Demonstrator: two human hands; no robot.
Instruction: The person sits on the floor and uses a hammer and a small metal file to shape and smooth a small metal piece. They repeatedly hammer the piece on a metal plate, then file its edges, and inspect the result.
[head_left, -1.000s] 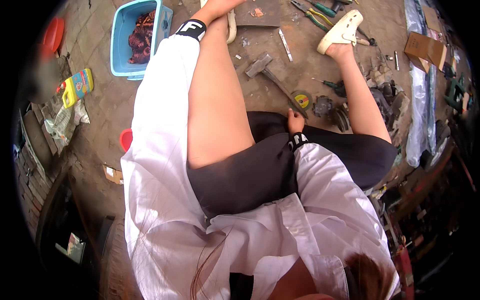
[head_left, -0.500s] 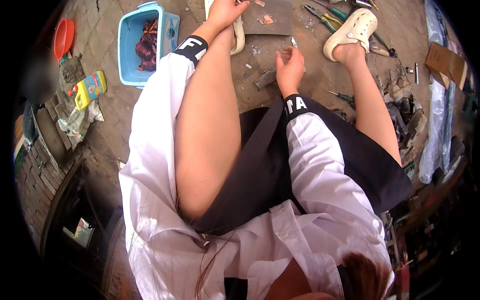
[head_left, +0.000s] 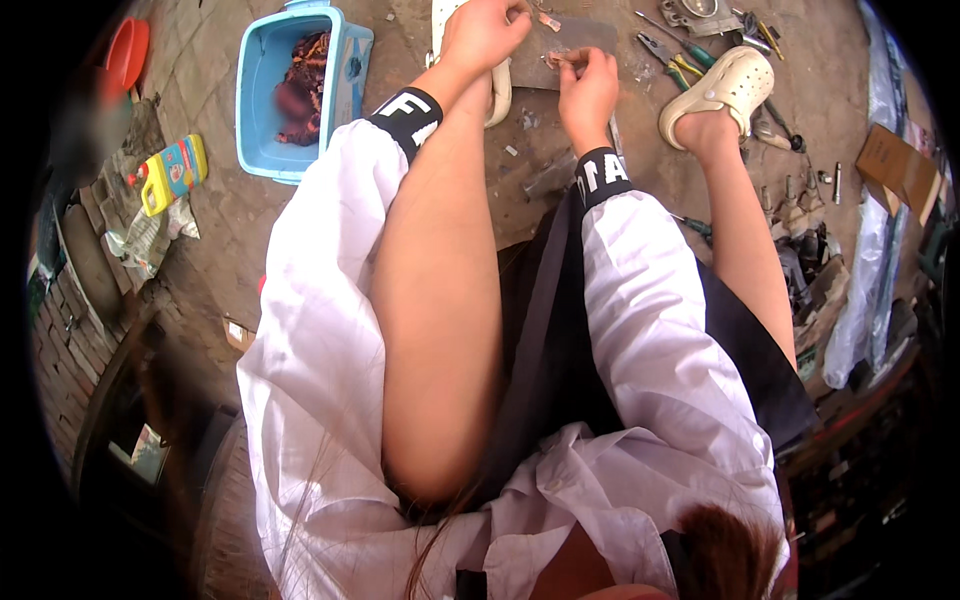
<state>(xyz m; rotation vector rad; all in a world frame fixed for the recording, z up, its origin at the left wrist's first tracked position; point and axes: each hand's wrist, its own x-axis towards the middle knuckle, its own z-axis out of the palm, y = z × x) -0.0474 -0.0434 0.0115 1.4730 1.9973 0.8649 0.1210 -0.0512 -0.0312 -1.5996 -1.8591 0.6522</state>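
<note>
Near the top edge, my left hand [head_left: 480, 36] is above my shin and beside a cream clog [head_left: 499, 100], fingers curled together; whatever is between them is too small to make out. My right hand [head_left: 588, 92] pinches at small flakes on a flat grey metal sheet [head_left: 540, 82], and what it holds is unclear. A pale slim strip [head_left: 615, 135] and partly hidden dark metal [head_left: 548, 172] lie beside the right wrist. Pliers [head_left: 660, 55] and screwdrivers [head_left: 683, 42] lie to the right, near my other clog [head_left: 733, 85].
A blue plastic tub [head_left: 262, 120] with dark patterned cloth stands left, beyond it a yellow jug [head_left: 170, 175] and red basin [head_left: 124, 55]. On the right are scattered metal parts [head_left: 805, 255], a cardboard box [head_left: 895, 165] and a long plastic-wrapped bundle [head_left: 850, 305].
My right hand has risen from beside the hammer in my lap to the metal sheet, its fingers now closing. My left hand has shifted slightly right, fingers more curled.
</note>
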